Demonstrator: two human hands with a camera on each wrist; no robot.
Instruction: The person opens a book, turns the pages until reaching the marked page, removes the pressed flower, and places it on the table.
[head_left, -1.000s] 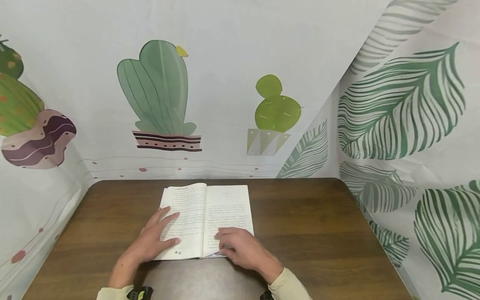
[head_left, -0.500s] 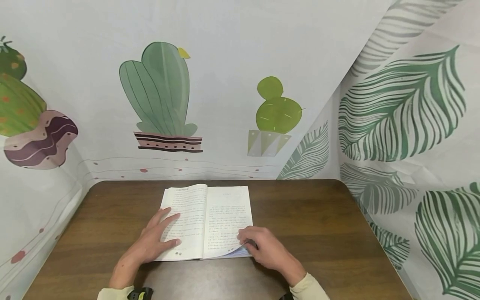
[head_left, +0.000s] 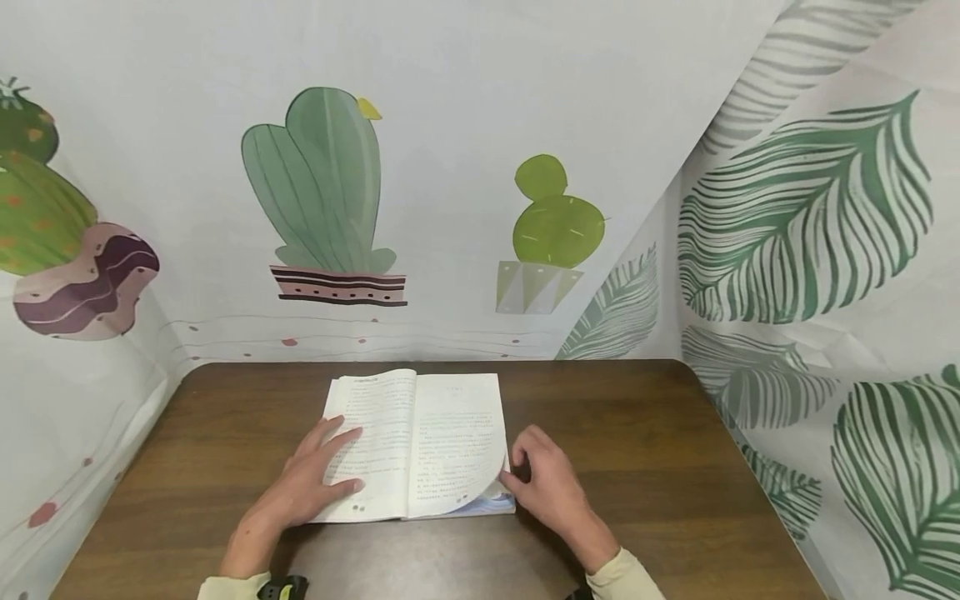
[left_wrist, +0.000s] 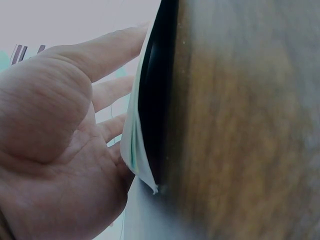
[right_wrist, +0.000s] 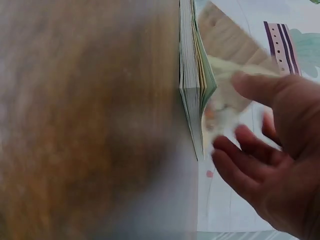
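An open book (head_left: 452,425) lies on the brown table, lines of print on both pages. My left hand (head_left: 300,479) rests on its left page with fingers spread; the left wrist view shows this hand (left_wrist: 65,130) from the palm side at the book's edge. At the right page's outer edge is my right hand (head_left: 551,475), its thumb and curled forefinger at the lifted leaf. That leaf's lower corner curves up, baring a bluish page (head_left: 487,504) below. In the right wrist view the thumb (right_wrist: 250,87) overlaps the blurred raised leaf (right_wrist: 232,45); the other fingers are loosely bent.
The dark wooden table (head_left: 637,450) extends to both sides of the book. Behind it hangs a white wall covering (head_left: 450,167) printed with cacti, and leaf-patterned cloth (head_left: 810,233) stands along the right. A black wrist strap (head_left: 283,587) shows at the left cuff.
My right hand has moved rightward from the middle of the right page to its outer edge, and the leaf's lower corner has lifted. My left hand has stayed in place.
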